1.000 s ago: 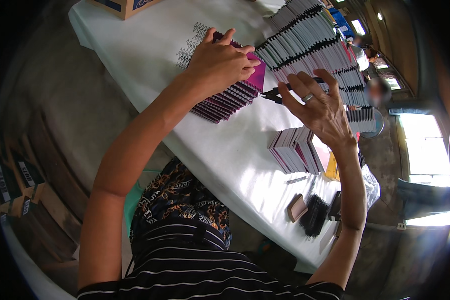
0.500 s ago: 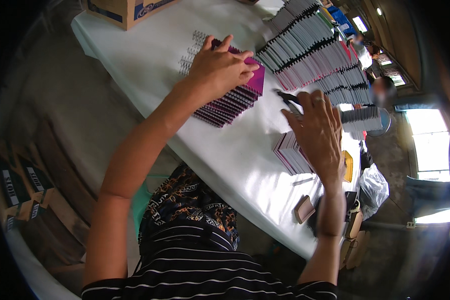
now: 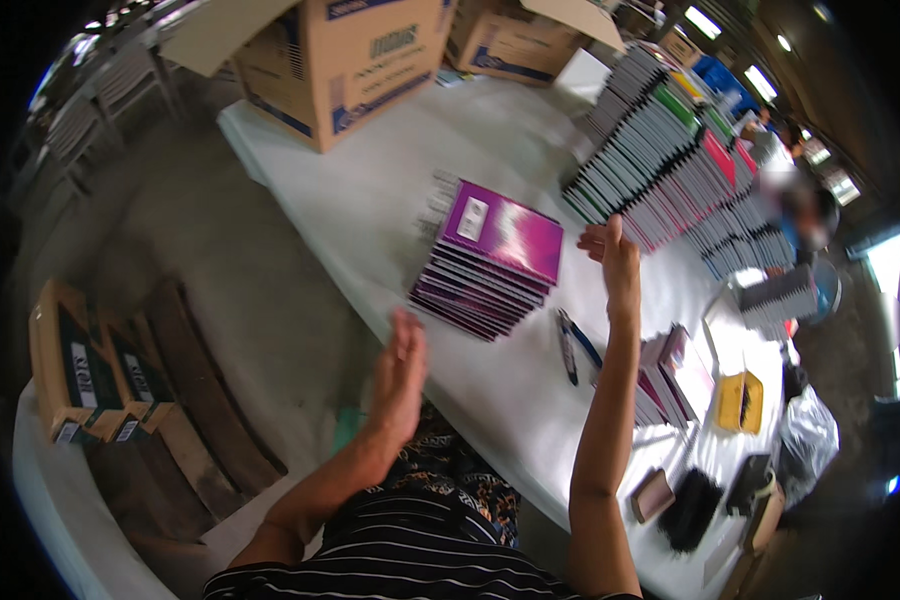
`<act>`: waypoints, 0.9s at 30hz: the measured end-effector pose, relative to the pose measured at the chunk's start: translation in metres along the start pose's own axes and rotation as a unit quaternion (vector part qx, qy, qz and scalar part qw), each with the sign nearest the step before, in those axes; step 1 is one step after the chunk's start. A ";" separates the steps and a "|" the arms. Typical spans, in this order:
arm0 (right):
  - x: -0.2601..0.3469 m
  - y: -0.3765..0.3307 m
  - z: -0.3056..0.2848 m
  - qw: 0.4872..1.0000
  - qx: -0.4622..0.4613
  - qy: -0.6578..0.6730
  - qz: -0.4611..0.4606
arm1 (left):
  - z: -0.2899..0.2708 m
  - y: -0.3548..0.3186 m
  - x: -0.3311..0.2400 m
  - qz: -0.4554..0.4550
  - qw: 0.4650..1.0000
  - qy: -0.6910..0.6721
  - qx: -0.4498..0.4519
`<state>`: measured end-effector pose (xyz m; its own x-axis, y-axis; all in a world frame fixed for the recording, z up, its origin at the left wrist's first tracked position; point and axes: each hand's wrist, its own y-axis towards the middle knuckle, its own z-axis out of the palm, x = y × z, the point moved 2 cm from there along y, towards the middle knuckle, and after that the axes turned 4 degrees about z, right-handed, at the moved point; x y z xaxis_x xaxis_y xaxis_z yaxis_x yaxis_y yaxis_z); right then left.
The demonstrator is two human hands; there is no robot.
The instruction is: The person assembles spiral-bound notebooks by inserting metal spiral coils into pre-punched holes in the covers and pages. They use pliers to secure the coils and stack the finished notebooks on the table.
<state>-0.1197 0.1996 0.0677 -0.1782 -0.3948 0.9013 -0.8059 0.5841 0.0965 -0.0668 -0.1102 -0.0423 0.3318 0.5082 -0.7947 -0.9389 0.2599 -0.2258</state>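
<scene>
**A:** What do the two hands look like?

**B:** Both are raised, empty, with nothing between them. The left hand point(image 3: 402, 372) is flat and edge-on, fingers straight and pressed together, thumb side up, gripping nothing. It hangs off the near edge of the table point(image 3: 390, 200), over the floor. The right hand point(image 3: 615, 262) is lifted above the tabletop with fingers loose and slightly spread, also holding nothing.

**B:** What lies nearest to them?

**A:** A stack of notebooks point(image 3: 490, 262) with a purple cover on top sits on the white table, between the two hands and a little beyond them. The stack leans, its lower books fanned out toward the near edge. Neither hand touches it; the right hand is just beside its right corner, the left hand is apart from it.

**A:** Anything else close by?

**B:** Two pens point(image 3: 573, 345) lie on the table below the right hand, beside the forearm. Further right is a smaller pile of notebooks point(image 3: 670, 372), then a yellow box point(image 3: 740, 402).

**A:** And farther back?

**B:** Long rows of notebooks point(image 3: 670, 165) stand on edge along the far right side. An open cardboard box point(image 3: 345, 55) sits at the far end of the table. More boxes point(image 3: 100, 375) are on the floor to the left.
</scene>
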 end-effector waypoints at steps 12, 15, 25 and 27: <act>-0.081 0.014 0.092 0.833 0.391 0.382 0.087 | 0.039 0.036 -0.021 0.040 0.986 0.154 0.057; -0.101 -0.022 0.072 0.863 0.274 0.397 0.152 | 0.058 0.049 -0.050 0.034 0.974 0.205 0.092; -0.010 -0.189 0.135 0.941 -0.082 0.318 0.085 | 0.065 0.205 -0.060 -0.238 0.776 0.305 0.498; -0.002 -0.197 0.138 0.942 -0.123 0.297 0.096 | 0.081 0.208 -0.060 -0.264 0.748 0.291 0.535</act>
<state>-0.0390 -0.0125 -0.0118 0.0998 0.1584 0.9823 -0.6226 0.7800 -0.0625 -0.2744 -0.0197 0.0040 0.2415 -0.2598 -0.9350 0.0229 0.9648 -0.2621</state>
